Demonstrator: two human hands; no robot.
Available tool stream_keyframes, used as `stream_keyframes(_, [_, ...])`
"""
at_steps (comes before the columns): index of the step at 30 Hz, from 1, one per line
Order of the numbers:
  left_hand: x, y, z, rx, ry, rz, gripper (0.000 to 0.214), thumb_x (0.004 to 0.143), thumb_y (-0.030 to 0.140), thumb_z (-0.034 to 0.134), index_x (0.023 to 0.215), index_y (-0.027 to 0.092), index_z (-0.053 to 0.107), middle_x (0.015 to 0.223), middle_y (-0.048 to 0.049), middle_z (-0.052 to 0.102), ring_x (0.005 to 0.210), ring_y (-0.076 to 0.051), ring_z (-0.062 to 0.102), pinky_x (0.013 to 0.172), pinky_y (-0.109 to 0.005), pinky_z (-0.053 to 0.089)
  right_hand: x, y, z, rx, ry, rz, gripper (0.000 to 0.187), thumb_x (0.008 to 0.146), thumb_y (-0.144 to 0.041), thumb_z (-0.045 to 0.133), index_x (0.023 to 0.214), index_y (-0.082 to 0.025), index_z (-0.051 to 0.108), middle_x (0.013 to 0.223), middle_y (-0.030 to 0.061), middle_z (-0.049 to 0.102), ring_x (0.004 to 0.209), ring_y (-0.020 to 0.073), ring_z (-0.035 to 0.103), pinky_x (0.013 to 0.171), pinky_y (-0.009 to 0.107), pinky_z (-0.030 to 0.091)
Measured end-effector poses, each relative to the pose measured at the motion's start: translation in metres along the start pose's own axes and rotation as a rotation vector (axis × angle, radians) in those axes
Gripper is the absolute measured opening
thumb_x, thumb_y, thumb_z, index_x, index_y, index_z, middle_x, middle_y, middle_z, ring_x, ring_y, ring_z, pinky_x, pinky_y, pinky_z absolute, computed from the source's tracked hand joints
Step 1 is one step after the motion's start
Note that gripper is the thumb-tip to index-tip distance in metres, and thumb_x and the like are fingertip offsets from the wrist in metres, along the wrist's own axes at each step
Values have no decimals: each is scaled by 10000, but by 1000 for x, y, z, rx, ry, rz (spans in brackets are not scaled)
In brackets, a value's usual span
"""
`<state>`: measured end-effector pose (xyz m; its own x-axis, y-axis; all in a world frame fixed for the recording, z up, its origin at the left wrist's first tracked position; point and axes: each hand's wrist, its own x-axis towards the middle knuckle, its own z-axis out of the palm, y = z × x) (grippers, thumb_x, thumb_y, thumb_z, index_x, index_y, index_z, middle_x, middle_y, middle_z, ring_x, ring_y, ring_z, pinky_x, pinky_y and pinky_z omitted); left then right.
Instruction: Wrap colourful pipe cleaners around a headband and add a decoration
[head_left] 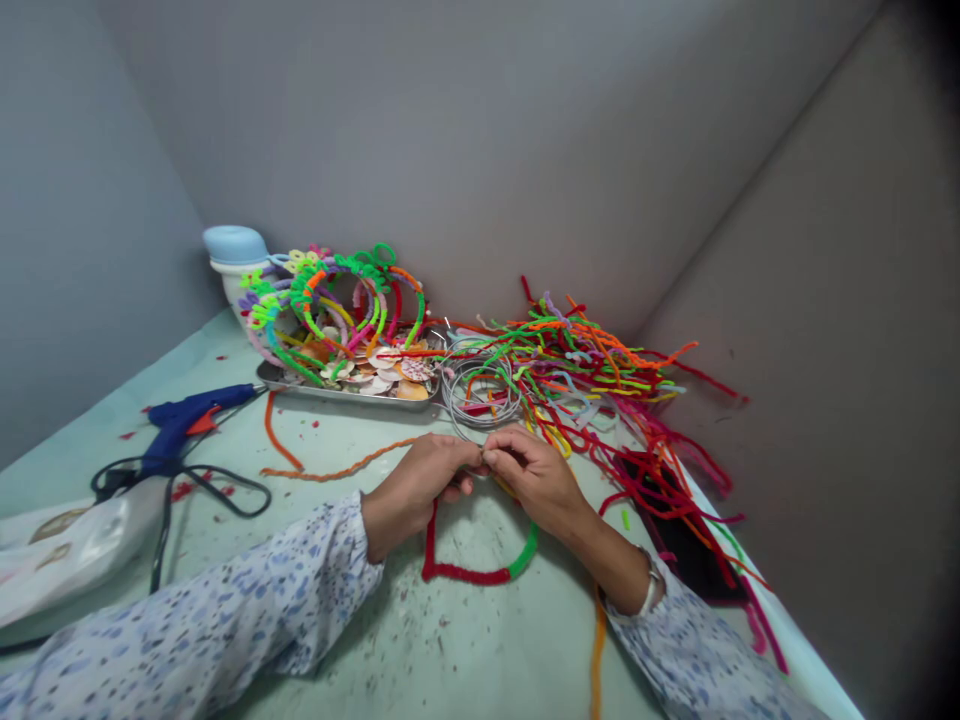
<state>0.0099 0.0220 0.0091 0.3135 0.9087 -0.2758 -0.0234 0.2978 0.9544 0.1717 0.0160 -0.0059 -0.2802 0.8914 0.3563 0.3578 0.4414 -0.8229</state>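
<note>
My left hand (431, 485) and my right hand (529, 475) meet at the middle of the table with fingertips pinched together. Between them they hold a hoop (469, 575) wrapped in fuzzy pipe cleaner, dark red at the left and bottom and green at the lower right. Its upper part is hidden behind my fingers. An orange pipe cleaner (352, 470) stretches leftward from beside my left hand; whether that hand grips it I cannot tell. Just beyond my fingers lies a coil of grey wire (480, 400).
A metal tray (352, 398) holds shells and several colourful pipe-cleaner hoops (337, 300). Behind it stands a white bottle with a blue cap (235, 245). Loose pipe cleaners (592, 350) pile at the right, partly over a dark phone-like slab (679, 545). A blue glue gun (176, 425) and plastic bag (82, 545) lie left.
</note>
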Motion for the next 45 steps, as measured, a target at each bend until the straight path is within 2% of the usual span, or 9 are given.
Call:
stream_keyframes(3, [1, -1, 0, 7, -4, 4, 103, 650, 203, 559, 613, 114, 592, 619, -2, 553, 464, -56, 436, 387, -171, 220, -1, 1, 2, 40, 13, 81, 124, 858, -225, 544, 798, -204, 650, 771, -6, 592, 706, 124, 543, 655, 231, 411])
stream_keyframes(8, [4, -4, -2, 12, -42, -5, 128, 656, 197, 544, 595, 106, 610, 585, -12, 562, 444, -54, 419, 378, -170, 216, 0, 4, 6, 265, -12, 321, 135, 849, -323, 552, 825, -202, 607, 664, -31, 584, 574, 101, 492, 552, 222, 387])
stream_keyframes(12, [8, -7, -4, -8, -65, -24, 135, 666, 201, 541, 606, 106, 616, 588, -11, 559, 447, -51, 409, 372, -166, 202, 4, 5, 2, 430, -74, 437, 234, 817, -419, 574, 863, -190, 585, 677, -17, 615, 624, 120, 561, 604, 246, 448])
stream_keyframes(18, [7, -5, -4, -42, -75, -21, 107, 671, 222, 564, 662, 119, 590, 676, -18, 591, 451, -42, 415, 370, -168, 193, 6, -2, -7, 474, -86, 526, 207, 695, -314, 647, 850, -192, 584, 680, -23, 634, 593, 112, 562, 562, 239, 450])
stream_keyframes(24, [4, -5, -2, -5, -80, -28, 105, 676, 228, 582, 692, 124, 591, 683, -18, 629, 385, -22, 337, 360, -180, 154, 5, -4, -7, 510, -124, 518, 96, 689, -233, 587, 772, -186, 592, 624, -23, 650, 549, 94, 519, 540, 214, 386])
stream_keyframes(29, [4, -5, -3, 0, -87, -38, 101, 668, 221, 567, 678, 125, 595, 672, -14, 617, 389, -26, 330, 359, -185, 141, 4, -5, -6, 409, -104, 472, 131, 720, -259, 597, 823, -184, 626, 654, -18, 655, 547, 99, 495, 532, 225, 359])
stream_keyframes(39, [5, -8, -4, -7, -68, -14, 98, 678, 221, 561, 663, 125, 577, 673, -12, 597, 394, -23, 328, 366, -182, 146, 0, -8, 2, 162, 17, 251, 136, 788, -225, 560, 830, -209, 688, 732, -1, 632, 665, 136, 550, 579, 242, 407])
stream_keyframes(41, [4, -7, -3, 0, -69, -9, 94, 687, 221, 569, 688, 127, 577, 699, -18, 612, 396, -22, 339, 366, -180, 150, 1, -8, 2, 231, 19, 285, 106, 778, -238, 576, 819, -204, 667, 701, -8, 633, 629, 128, 540, 561, 236, 399])
stream_keyframes(45, [4, -5, 1, 25, -32, 12, 117, 722, 257, 593, 749, 144, 573, 668, 4, 600, 389, -29, 343, 365, -180, 174, 7, -4, 0, 515, 2, 543, 97, 709, -244, 636, 784, -184, 619, 554, -38, 588, 496, 94, 467, 481, 206, 340])
